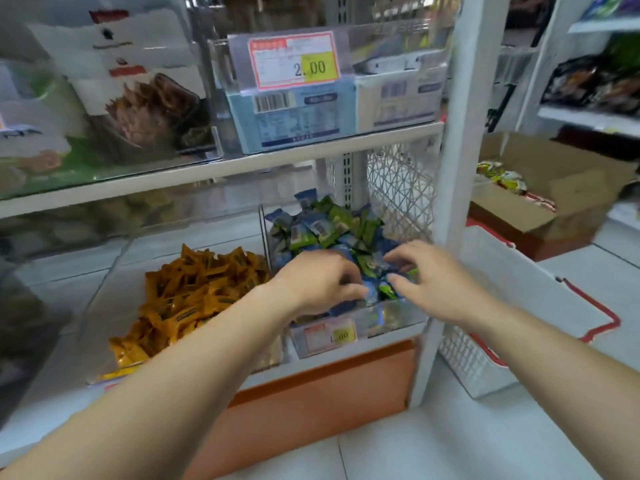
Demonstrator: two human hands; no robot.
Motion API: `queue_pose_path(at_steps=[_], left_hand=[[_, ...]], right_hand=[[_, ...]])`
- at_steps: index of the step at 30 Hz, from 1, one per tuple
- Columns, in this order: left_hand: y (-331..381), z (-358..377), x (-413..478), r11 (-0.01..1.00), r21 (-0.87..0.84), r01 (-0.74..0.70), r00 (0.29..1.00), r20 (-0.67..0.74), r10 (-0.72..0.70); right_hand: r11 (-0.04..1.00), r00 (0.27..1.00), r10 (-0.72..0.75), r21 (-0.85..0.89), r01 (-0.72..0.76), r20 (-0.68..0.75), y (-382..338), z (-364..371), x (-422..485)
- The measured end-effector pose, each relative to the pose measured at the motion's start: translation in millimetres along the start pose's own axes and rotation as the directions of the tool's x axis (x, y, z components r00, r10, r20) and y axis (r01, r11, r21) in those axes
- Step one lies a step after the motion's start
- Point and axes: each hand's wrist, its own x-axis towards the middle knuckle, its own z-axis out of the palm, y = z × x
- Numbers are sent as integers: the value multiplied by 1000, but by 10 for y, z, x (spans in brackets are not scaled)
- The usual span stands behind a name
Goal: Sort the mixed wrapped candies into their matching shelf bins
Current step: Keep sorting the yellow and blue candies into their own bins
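A clear bin (398,318) on the lowest shelf holds a mixed heap of blue and green wrapped candies (329,226). Both of my hands reach into its front part. My left hand (318,282) has its fingers curled down among the candies, with blue wrappers at its fingertips; what it holds is hidden. My right hand (429,282) hovers over the heap with fingers spread and bent, touching green and blue wrappers. To the left, a second clear bin holds a pile of orange wrapped candies (187,292).
The shelf above carries blue boxes (291,116) behind a price tag (294,60) and snack bags (138,98). A white upright post (450,202) stands right of the bin. A white basket with red handles (512,313) and a cardboard box (554,192) sit on the floor at right.
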Motion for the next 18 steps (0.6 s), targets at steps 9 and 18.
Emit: queue_pose_path(at_steps=[9, 18], left_hand=[[-62, 215, 386, 967, 186, 174, 983, -88, -160], [81, 306, 227, 976, 72, 207, 922, -348, -170]], right_hand=[[994, 980, 9, -112, 14, 198, 73, 139, -22], [999, 998, 38, 21, -39, 43, 145, -82, -116]])
